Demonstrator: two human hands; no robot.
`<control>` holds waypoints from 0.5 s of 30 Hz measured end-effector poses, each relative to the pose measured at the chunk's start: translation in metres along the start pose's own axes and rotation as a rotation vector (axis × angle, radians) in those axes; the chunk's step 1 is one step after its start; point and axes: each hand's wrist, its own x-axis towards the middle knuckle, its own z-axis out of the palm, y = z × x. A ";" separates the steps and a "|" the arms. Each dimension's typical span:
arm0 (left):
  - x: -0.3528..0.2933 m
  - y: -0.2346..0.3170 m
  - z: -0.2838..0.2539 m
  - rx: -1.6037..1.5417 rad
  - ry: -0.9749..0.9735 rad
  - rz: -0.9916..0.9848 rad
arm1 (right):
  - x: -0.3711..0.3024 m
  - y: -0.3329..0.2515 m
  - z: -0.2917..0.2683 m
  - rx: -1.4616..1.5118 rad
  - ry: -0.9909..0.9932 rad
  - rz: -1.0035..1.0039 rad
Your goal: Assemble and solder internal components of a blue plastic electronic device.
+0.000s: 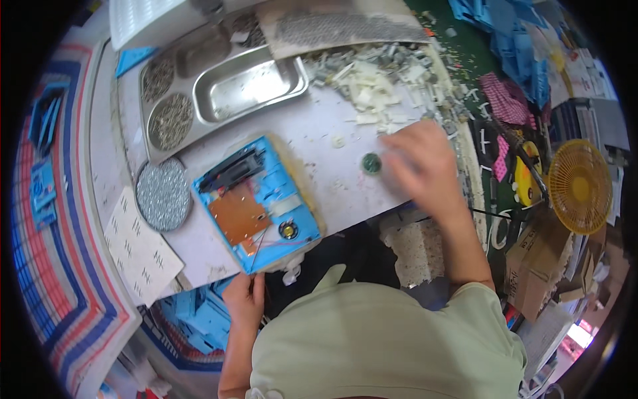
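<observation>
A blue plastic housing (292,193) lies open on the table, with a brown board (237,214), a black long part (232,169) and a round black-and-yellow part (288,230) inside. My left hand (244,299) is closed at the housing's near corner, fingers pinched; a thin dark line runs from there over the housing, and what the fingers hold is unclear. My right hand (423,163) hovers to the right of a small round dark green piece (371,163), its fingers smeared by motion. A small pale disc (338,141) lies near that green piece.
Behind stands a metal compartment tray (199,118) with small metal parts. White and grey plastic pieces (372,86) are heaped at the back right. A round dish of silvery bits (163,196) and a marked paper sheet (141,249) lie left. Blue housings (199,316) sit below the table edge.
</observation>
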 end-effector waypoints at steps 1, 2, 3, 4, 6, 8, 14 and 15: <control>0.004 0.005 -0.009 -0.035 -0.109 -0.076 | -0.001 0.022 -0.014 -0.135 0.064 0.081; 0.008 0.014 -0.025 -0.063 -0.216 -0.157 | -0.002 0.045 -0.025 -0.263 0.126 0.159; 0.014 0.021 -0.041 -0.086 -0.325 -0.238 | 0.000 0.063 -0.036 -0.324 0.145 0.249; 0.019 0.025 -0.056 -0.087 -0.310 -0.252 | 0.002 0.079 -0.042 -0.377 0.162 0.342; 0.028 0.030 -0.083 -0.086 -0.273 -0.292 | 0.022 0.109 -0.036 -0.430 0.196 0.307; 0.041 0.041 -0.100 -0.101 -0.135 -0.237 | 0.031 0.119 -0.030 -0.469 0.179 0.324; 0.070 0.066 -0.104 0.005 0.014 0.027 | 0.048 0.119 -0.017 -0.480 0.085 0.426; 0.076 0.066 -0.100 0.007 -0.010 0.071 | 0.052 0.122 -0.019 -0.508 -0.008 0.455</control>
